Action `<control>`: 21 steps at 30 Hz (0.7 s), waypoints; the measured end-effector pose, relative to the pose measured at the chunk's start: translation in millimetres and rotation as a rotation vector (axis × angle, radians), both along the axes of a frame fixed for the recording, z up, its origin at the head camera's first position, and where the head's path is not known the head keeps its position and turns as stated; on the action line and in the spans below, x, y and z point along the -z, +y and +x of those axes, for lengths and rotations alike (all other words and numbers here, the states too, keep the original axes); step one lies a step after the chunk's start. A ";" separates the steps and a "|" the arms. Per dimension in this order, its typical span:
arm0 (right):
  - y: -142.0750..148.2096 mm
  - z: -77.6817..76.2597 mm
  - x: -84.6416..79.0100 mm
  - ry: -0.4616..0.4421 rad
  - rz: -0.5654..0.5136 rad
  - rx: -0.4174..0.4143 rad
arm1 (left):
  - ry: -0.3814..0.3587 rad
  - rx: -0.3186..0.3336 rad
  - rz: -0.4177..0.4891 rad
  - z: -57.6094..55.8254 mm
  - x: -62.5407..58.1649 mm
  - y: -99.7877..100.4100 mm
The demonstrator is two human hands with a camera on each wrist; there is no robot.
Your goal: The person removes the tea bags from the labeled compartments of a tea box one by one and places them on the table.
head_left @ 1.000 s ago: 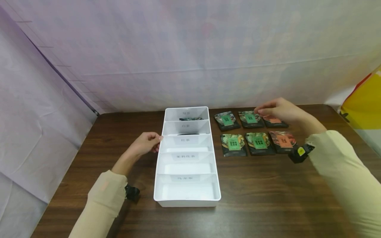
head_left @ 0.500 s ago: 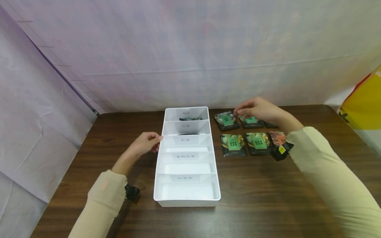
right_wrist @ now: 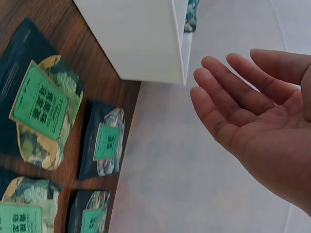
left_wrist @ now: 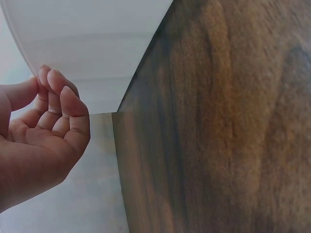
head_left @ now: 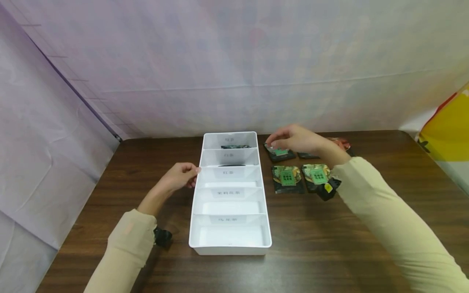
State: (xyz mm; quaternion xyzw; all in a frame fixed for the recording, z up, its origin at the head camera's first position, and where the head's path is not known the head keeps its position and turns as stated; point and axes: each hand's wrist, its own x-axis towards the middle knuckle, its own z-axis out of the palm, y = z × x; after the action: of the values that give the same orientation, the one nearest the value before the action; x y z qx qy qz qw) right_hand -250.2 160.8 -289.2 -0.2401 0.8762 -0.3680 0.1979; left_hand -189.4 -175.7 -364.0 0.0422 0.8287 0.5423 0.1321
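Note:
A long white divided box [head_left: 231,250] stands mid-table, its labelled compartments in a row from back to front. My left hand [head_left: 180,176] pinches its left rim between thumb and fingers; the left wrist view shows the thumb meeting a fingertip at the edge. My right hand [head_left: 298,140] hovers over the back-left tea packet [head_left: 281,156], partly covering it. In the right wrist view that hand [right_wrist: 262,107] holds nothing, its fingers relaxed and apart. Two green-labelled packets lie in front, the left one [head_left: 288,180] fully visible and the right one [head_left: 316,175] partly behind the wrist camera.
A patterned packet [head_left: 235,146] sits in the rearmost compartment, and the edge of a dark item [head_left: 231,165] shows in the second. Behind the right forearm lies a red packet [head_left: 341,142]. A pale curtain [head_left: 234,81] hangs along the table's back edge.
My right hand has moved left across the back row, from near the red packet to the back-left green-labelled packet. The left hand and the box have stayed put.

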 end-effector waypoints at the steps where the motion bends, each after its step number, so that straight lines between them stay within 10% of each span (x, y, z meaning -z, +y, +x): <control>1: -1.9 0.3 0.0 0.001 0.001 -0.015 | 0.000 0.000 0.000 -0.1 0.1 0.0; 21: -48.9 7.9 20.9 0.002 -0.041 -0.213 | -0.001 0.009 -0.005 -0.3 0.5 1.2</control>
State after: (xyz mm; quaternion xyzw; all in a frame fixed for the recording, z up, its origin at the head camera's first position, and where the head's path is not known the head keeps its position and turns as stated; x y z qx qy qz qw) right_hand -242.2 111.9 -310.1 -0.3362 0.8381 -0.3627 0.2303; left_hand -189.7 -174.5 -364.6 0.0453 0.8299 0.5394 0.1349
